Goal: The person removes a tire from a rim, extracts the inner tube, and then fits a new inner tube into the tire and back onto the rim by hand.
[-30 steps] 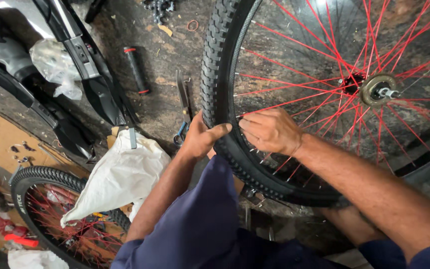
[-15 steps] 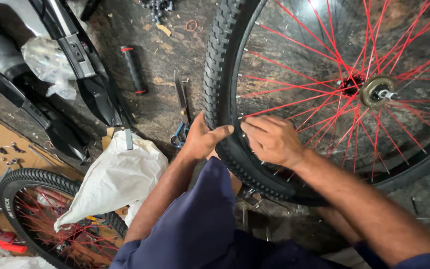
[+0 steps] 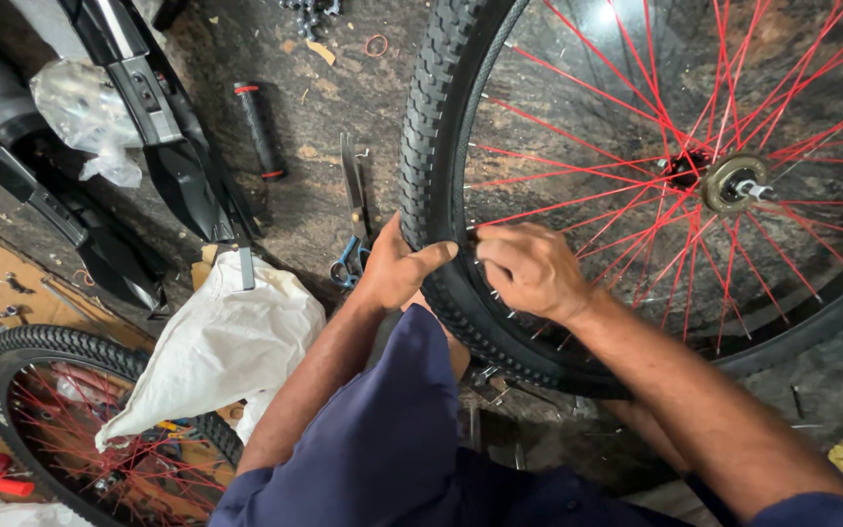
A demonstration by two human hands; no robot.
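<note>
A bicycle wheel with a knobby black tyre (image 3: 436, 88) and red spokes (image 3: 587, 190) stands upright in front of me, its metal hub (image 3: 731, 183) at the right. My left hand (image 3: 394, 268) clasps the tyre's outer tread at the lower left, thumb hooked over the tyre towards the rim. My right hand (image 3: 529, 268) is curled on the inner side of the rim, fingers pressing at the tyre's edge just beside the left thumb. My knee in dark blue cloth (image 3: 392, 429) sits below the hands.
Pliers with blue handles (image 3: 351, 256) lie on the dirty floor left of the tyre, near a black handlebar grip (image 3: 258, 127). A white sack (image 3: 226, 342) lies over a second red-spoked wheel (image 3: 60, 410) at bottom left. Black frame parts (image 3: 148, 107) are upper left.
Both hands have kept their grip on the tyre and rim; the view has shifted slightly, and the right hand's fingers have curled tighter at the tyre's edge.
</note>
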